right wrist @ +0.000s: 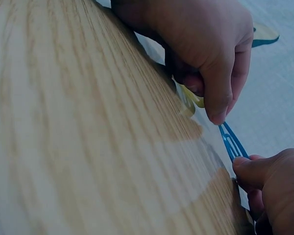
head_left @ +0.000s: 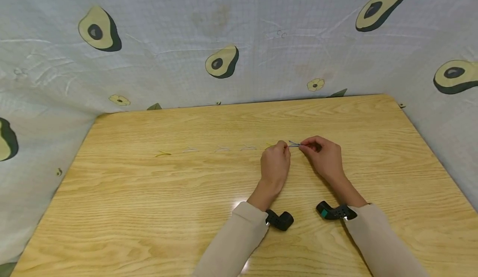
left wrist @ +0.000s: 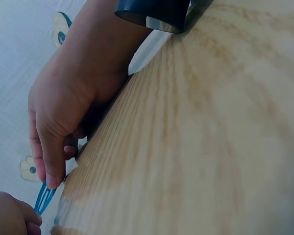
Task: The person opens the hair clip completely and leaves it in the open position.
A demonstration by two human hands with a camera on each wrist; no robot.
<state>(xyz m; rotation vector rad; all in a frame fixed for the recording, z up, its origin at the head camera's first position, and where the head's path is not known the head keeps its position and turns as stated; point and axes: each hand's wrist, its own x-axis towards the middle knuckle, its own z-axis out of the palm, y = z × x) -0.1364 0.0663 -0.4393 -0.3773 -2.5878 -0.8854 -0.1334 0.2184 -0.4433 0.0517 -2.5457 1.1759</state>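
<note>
Between my two hands is a blue snap hair clip (head_left: 294, 143), a slim loop with an inner bar, also visible in the left wrist view as a blue clip (left wrist: 45, 197). My left hand (head_left: 275, 167) pinches one end of it between thumb and finger. At the other end, the fingertips of my right hand (head_left: 325, 156) pinch the clip. Both hands are close over the table. Just behind the left hand lies a yellow clip (right wrist: 193, 97), mostly hidden by that hand in the head view.
A row of small clips runs leftward across the wooden table (head_left: 149, 210): pale clips (head_left: 223, 148) and, at the far left, a yellow clip (head_left: 163, 153). A white sheet printed with avocados (head_left: 222, 62) hangs behind the table and along its sides.
</note>
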